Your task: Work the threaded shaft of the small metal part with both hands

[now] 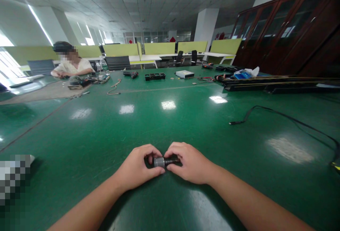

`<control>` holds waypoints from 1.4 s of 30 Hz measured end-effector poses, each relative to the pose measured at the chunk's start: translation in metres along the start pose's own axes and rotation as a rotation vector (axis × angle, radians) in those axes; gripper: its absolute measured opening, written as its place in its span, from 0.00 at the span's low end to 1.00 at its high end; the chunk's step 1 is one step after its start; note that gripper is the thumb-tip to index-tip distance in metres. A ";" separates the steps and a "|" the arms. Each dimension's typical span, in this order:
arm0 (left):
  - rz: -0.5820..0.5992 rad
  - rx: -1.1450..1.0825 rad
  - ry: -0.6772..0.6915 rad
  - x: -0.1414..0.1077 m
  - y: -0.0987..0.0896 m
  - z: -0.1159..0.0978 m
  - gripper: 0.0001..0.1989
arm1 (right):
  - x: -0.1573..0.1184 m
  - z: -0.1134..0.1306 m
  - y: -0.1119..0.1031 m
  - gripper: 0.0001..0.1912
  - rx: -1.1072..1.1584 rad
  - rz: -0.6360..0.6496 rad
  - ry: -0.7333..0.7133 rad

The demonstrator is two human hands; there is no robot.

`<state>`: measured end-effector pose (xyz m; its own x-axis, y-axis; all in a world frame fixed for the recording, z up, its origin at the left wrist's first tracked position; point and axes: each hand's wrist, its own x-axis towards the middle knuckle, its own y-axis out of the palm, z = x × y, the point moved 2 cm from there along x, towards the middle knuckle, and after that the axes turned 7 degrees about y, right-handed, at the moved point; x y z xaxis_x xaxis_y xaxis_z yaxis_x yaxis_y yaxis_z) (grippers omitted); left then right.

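Between my two hands lies a small grey metal cylinder (159,162) with a thinner dark ribbed shaft (172,161) sticking out to the right. Its exact kind cannot be made out. My left hand (136,169) is closed around the grey cylinder, thumb in front and fingers behind. The fingers and thumb of my right hand (191,162) pinch the dark shaft end. The part is held roughly level, low over the green tabletop (143,128). Both sets of fingertips nearly meet at its middle, and its outer ends are partly hidden.
A black cable (287,117) snakes across the right side. Farther back are a power drill (131,74), a black tray-like part (155,76), a white box (185,74) and long dark rails (265,82). A person (73,61) sits at the far left. A pixelated object (14,176) lies near left.
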<state>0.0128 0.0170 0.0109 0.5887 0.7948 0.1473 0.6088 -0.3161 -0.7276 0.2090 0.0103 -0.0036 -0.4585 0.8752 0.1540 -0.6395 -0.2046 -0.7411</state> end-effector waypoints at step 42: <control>0.006 -0.002 0.059 -0.001 -0.001 -0.004 0.08 | -0.001 0.004 -0.002 0.03 -0.054 0.003 -0.029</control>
<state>0.0142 0.0144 0.0142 0.6224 0.7611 0.1826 0.6064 -0.3214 -0.7273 0.2081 0.0079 0.0006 -0.4785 0.8614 0.1700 -0.6041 -0.1825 -0.7757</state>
